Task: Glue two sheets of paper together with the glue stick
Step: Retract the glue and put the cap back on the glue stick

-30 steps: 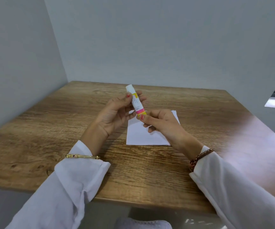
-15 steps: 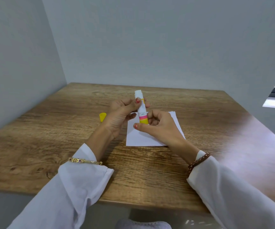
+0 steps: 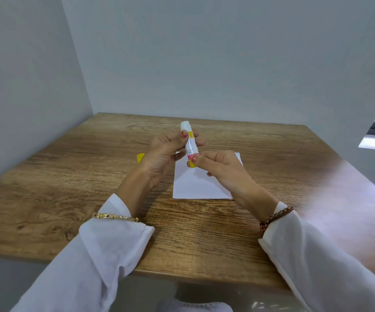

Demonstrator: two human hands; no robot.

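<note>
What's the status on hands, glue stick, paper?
Left hand grips glue stick barrel, right hand pinches its yellow base. Stick held above paper, cap off on table. Nothing in the way.

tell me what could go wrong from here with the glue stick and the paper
1. The glue stick is held in the air by both hands, the left hand round the barrel and the right hand pinching its yellow base; the exposed white tip could smear the fingers.
2. The yellow cap lies loose on the table beside the left wrist and might get knocked away.
3. Nothing holds the paper, so it may slide once glue is rubbed on.
</note>
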